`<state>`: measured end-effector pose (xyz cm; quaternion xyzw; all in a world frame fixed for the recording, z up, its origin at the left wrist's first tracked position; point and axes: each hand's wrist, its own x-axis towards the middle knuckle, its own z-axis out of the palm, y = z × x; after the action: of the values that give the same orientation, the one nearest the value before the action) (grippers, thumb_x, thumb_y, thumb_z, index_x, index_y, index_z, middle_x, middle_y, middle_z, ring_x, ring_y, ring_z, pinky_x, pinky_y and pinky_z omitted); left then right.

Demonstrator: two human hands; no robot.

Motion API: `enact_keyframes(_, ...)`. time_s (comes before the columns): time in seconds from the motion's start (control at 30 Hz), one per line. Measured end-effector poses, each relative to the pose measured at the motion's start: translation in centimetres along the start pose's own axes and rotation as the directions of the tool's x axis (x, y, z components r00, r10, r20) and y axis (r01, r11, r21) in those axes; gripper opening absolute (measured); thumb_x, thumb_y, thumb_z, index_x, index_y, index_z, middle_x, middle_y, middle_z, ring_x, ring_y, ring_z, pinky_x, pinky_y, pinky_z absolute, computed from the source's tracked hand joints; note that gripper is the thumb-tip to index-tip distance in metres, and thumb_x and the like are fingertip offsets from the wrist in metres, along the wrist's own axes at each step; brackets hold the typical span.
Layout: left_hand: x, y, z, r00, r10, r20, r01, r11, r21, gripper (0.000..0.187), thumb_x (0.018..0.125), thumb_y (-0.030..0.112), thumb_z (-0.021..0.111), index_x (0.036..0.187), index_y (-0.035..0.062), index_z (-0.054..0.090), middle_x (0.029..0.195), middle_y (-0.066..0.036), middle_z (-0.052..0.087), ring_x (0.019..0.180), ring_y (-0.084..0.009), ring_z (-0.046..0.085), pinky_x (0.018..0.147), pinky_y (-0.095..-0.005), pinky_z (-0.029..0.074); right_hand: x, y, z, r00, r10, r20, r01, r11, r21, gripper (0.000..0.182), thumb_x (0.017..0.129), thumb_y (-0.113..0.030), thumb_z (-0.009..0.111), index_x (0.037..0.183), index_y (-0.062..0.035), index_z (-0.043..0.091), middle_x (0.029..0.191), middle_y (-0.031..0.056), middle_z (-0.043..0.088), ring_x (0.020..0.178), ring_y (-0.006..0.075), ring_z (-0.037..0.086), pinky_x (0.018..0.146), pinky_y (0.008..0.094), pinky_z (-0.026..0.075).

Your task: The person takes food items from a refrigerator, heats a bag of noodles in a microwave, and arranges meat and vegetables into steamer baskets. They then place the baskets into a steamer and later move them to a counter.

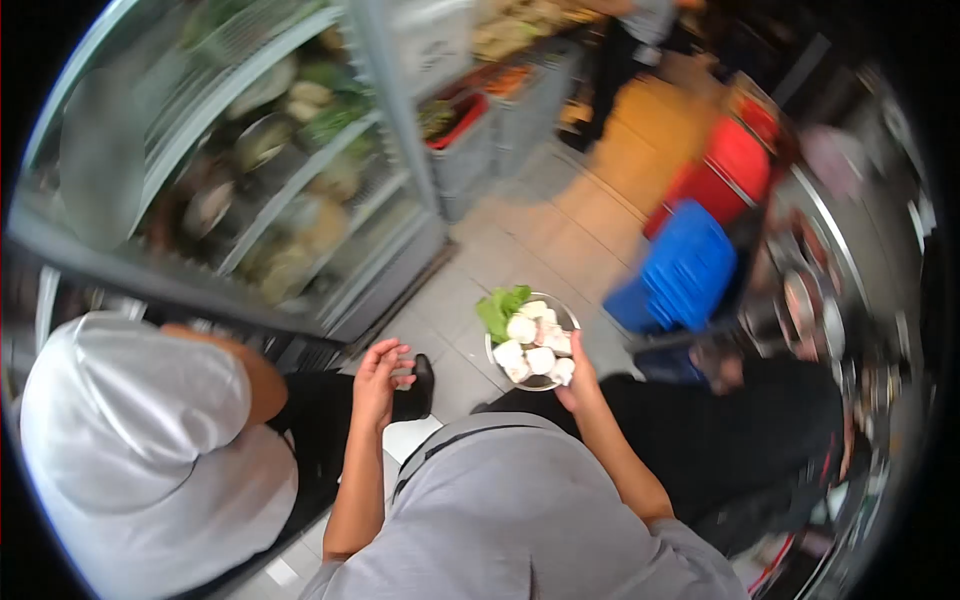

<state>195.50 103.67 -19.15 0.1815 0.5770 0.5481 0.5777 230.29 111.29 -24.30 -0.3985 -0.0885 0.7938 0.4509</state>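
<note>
- The right hand (578,380) grips a shallow metal bowl (532,340) by its near rim, fingers closed on the edge, and holds it out in front of the body above the tiled floor (520,235).
- The bowl carries pale white chunks (530,352), heaped across its near and right side, and green leaves (500,306) at its far left rim. What the white pieces are cannot be told.
- The left hand (380,372) is empty, with the fingers loosely spread and slightly curled. It hangs in the air just left of the bowl without touching it.
- A glass-doored fridge (260,160) stands to the left, its shelves stacked with bowls and greens; the picture is blurred there, so the contents stay vague.
- Another person in a white top (130,440) stands close by at the left, right against the fridge's lower edge, in dark trousers with a black shoe (420,385) on the floor just beside the left hand.
- Blue crates (685,270) and a red one (725,170) stand on the floor to the right of the bowl, well apart from it.
- A steel counter (850,260) runs along the far right edge, with round metal dishes on it that are too blurred to tell apart.
</note>
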Motion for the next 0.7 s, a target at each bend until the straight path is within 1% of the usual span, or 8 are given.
enact_keyframes(0.17, 4.8, 5.9, -0.2, 0.906, 0.281, -0.316, -0.302, 0.953, -0.02, 0.033, 0.102, 0.018, 0.059, 0.134, 0.0073, 0.055, 0.124, -0.008, 0.064, 0.104, -0.0164, 0.063, 0.081, -0.0312, 0.057, 10.2, -5.3, 5.3, 0.968, 0.116, 0.224, -0.088, 0.988, -0.129, 0.063, 0.105, -0.056, 0.044, 0.143, -0.0057, 0.052, 0.14, 0.0103, 0.061, 0.127, 0.0265, 0.059, 0.109, 0.0427, 0.046)
enact_keyframes(0.27, 8.4, 8.8, -1.1, 0.735, 0.389, -0.556, -0.457, 0.889, 0.017, 0.034, 0.102, 0.014, 0.058, 0.135, 0.008, 0.054, 0.127, -0.006, 0.061, 0.108, -0.016, 0.061, 0.083, -0.0325, 0.056, 15.2, -9.6, 8.6, 0.941, 0.218, 0.259, -0.16, 0.961, -0.226, 0.063, 0.106, -0.056, 0.043, 0.144, -0.0061, 0.051, 0.141, 0.0099, 0.06, 0.128, 0.0267, 0.059, 0.11, 0.0437, 0.045)
enact_keyframes(0.33, 11.0, 11.0, -2.4, 0.532, 0.481, -0.697, -0.547, 0.824, 0.151, 0.035, 0.102, 0.011, 0.056, 0.137, 0.0086, 0.053, 0.131, -0.005, 0.057, 0.114, -0.0154, 0.058, 0.085, -0.032, 0.055, 19.0, -12.1, 9.7, 0.938, 0.287, 0.193, -0.211, 0.917, -0.338, 0.063, 0.106, -0.056, 0.043, 0.144, -0.0062, 0.051, 0.142, 0.01, 0.059, 0.129, 0.0267, 0.058, 0.11, 0.044, 0.045)
enact_keyframes(0.47, 14.3, 15.3, -5.2, 0.279, 0.479, -0.832, -0.564, 0.783, 0.262, 0.043, 0.102, 0.016, 0.058, 0.143, 0.0069, 0.049, 0.14, -0.008, 0.053, 0.124, -0.0187, 0.053, 0.089, -0.0351, 0.052, 24.1, -16.4, 12.6, 0.858, 0.388, 0.336, -0.225, 0.873, -0.432, 0.065, 0.105, -0.057, 0.042, 0.146, -0.0062, 0.048, 0.143, 0.0103, 0.058, 0.13, 0.0256, 0.057, 0.11, 0.0427, 0.045)
enact_keyframes(0.53, 14.9, 18.0, -5.8, 0.218, 0.439, -0.872, -0.545, 0.796, 0.264, 0.047, 0.101, 0.018, 0.059, 0.144, 0.0055, 0.047, 0.143, -0.01, 0.052, 0.129, -0.0214, 0.052, 0.095, -0.0368, 0.049, 27.0, -17.0, 12.8, 0.795, 0.468, 0.387, -0.268, 0.842, -0.468, 0.067, 0.105, -0.058, 0.042, 0.147, -0.0057, 0.047, 0.143, 0.0104, 0.058, 0.13, 0.0249, 0.057, 0.11, 0.0419, 0.045)
enact_keyframes(0.6, 17.2, 20.2, -6.6, 0.197, 0.413, -0.889, -0.547, 0.799, 0.25, 0.05, 0.101, 0.02, 0.061, 0.146, 0.0041, 0.045, 0.146, -0.013, 0.05, 0.133, -0.024, 0.05, 0.1, -0.0385, 0.047, 28.4, -17.5, 13.5, 0.812, 0.459, 0.36, -0.26, 0.837, -0.482, 0.067, 0.105, -0.057, 0.043, 0.147, -0.0049, 0.047, 0.144, 0.0101, 0.058, 0.13, 0.0249, 0.057, 0.11, 0.0417, 0.045)
enact_keyframes(0.67, 18.5, 20.9, -8.8, 0.032, 0.513, -0.858, -0.484, 0.758, 0.436, 0.055, 0.1, 0.02, 0.063, 0.147, 0.001, 0.043, 0.152, -0.017, 0.047, 0.135, -0.027, 0.049, 0.109, -0.0381, 0.04, 29.3, -17.9, 13.9, 0.818, 0.466, 0.337, -0.278, 0.833, -0.478, 0.067, 0.105, -0.057, 0.043, 0.147, -0.0046, 0.047, 0.144, 0.01, 0.057, 0.131, 0.0252, 0.057, 0.11, 0.0415, 0.045)
enact_keyframes(0.7, 18.9, 21.7, -8.6, 0.044, 0.509, -0.859, -0.421, 0.79, 0.446, 0.058, 0.099, 0.019, 0.064, 0.148, -0.0012, 0.041, 0.153, -0.02, 0.045, 0.138, -0.0287, 0.047, 0.112, -0.0368, 0.037, 29.3, -18.0, 13.9, 0.814, 0.473, 0.337, -0.286, 0.832, -0.475, 0.067, 0.105, -0.057, 0.043, 0.147, -0.0044, 0.047, 0.144, 0.0099, 0.057, 0.131, 0.0251, 0.057, 0.11, 0.0415, 0.045)
